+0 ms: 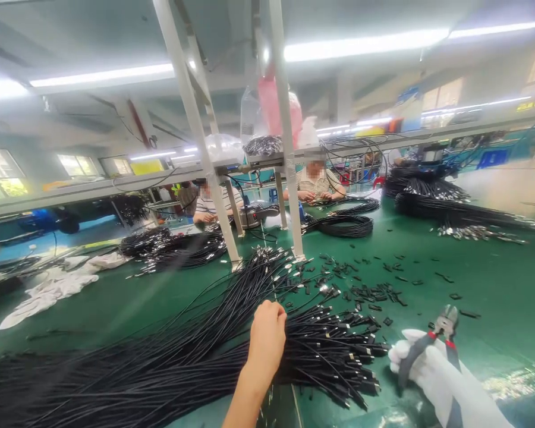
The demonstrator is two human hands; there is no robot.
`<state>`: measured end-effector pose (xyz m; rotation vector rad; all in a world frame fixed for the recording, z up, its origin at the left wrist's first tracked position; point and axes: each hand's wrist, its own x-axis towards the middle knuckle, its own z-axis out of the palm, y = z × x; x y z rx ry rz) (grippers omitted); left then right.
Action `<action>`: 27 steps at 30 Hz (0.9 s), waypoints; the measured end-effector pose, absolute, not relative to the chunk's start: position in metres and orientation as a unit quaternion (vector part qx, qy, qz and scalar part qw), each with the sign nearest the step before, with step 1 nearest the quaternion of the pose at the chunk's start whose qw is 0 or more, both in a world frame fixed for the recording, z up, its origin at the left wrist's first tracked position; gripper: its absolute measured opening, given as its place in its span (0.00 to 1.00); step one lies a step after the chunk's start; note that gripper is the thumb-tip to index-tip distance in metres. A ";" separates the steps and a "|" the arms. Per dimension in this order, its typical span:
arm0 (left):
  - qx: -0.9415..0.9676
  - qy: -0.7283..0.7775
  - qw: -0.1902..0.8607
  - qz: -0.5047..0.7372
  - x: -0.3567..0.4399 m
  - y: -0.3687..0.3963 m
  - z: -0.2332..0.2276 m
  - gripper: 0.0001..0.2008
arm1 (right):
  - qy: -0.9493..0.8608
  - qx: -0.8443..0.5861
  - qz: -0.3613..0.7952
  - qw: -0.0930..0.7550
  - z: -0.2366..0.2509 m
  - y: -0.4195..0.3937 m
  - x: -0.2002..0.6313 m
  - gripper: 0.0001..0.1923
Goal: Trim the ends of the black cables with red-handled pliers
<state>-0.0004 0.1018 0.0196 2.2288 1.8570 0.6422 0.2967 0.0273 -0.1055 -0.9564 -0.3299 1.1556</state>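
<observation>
My bare left hand (267, 333) is closed over a spread bundle of black cables (214, 356). Its fingertips are hidden, but a thin black cable (310, 302) leads out from beside the fingers. Metal plug ends (352, 356) of the bundle lie to the right of this hand. In a white glove, my right hand (432, 368) grips diagonal cutters (446, 324) with dark, red-marked handles. The cutter jaws point up and away, above the green table. Small black plastic pieces (377, 292) are scattered beyond the plug ends.
Two white posts (289, 178) rise from the green table (494, 273) under a shelf. Coiled cables (345, 226) and a right-hand cable stack (463, 211) lie farther back. White cloths (53, 291) are at left. Two people (318, 181) sit opposite.
</observation>
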 end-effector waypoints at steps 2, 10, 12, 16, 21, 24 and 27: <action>0.762 0.619 0.071 0.173 0.005 0.121 0.017 0.06 | -0.125 -0.428 0.538 0.716 -0.105 0.031 0.294 0.36; 0.773 0.627 0.032 0.089 0.009 0.160 0.008 0.12 | -0.177 -0.390 0.485 0.762 -0.092 0.029 0.268 0.25; 0.755 0.647 0.015 0.105 0.009 0.158 0.009 0.12 | -0.167 -0.397 0.512 0.743 -0.097 0.034 0.275 0.25; 0.729 0.673 0.008 0.127 0.012 0.151 0.014 0.07 | -0.156 -0.396 0.546 0.722 -0.102 0.033 0.286 0.29; 0.752 0.638 0.094 0.137 0.023 0.149 0.015 0.09 | -0.191 -0.379 0.547 0.721 -0.088 0.015 0.278 0.31; 0.773 0.599 0.147 0.152 0.031 0.154 0.011 0.06 | -0.195 -0.371 0.546 0.725 -0.081 0.011 0.272 0.30; 0.772 0.582 0.171 0.192 0.035 0.158 0.009 0.07 | -0.206 -0.357 0.518 0.750 -0.075 0.013 0.264 0.26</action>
